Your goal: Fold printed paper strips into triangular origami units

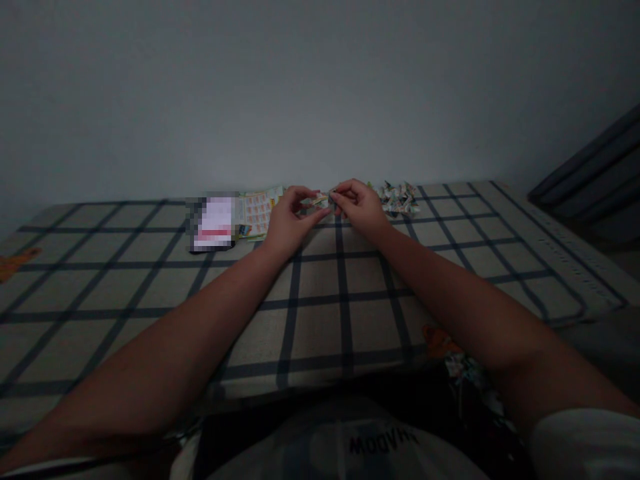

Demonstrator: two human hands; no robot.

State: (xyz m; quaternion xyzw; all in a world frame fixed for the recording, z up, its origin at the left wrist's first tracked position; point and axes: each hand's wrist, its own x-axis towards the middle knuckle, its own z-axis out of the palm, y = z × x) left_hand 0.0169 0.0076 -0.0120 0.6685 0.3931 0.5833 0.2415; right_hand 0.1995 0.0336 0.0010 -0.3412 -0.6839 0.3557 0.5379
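My left hand (294, 217) and my right hand (361, 205) meet over the far part of the table. Between their fingertips is a small piece of folded printed paper (321, 199), pale with coloured patches. The thumb and fingers of my left hand curl round its left end. My right hand pinches the other end, its fingers bent together and hiding part of the paper. Just left of my left hand lie printed paper sheets (259, 210) with rows of coloured boxes. Close behind my right hand sits a group of folded paper pieces (400, 199) with pointed tips.
Left of the sheets lies a blurred-out, phone-like device (215, 223) with a bright screen and dark edge. A checked cloth (320, 287) covers the table, which stands against a plain wall (320, 87). Dark draped fabric (595, 173) is at the far right.
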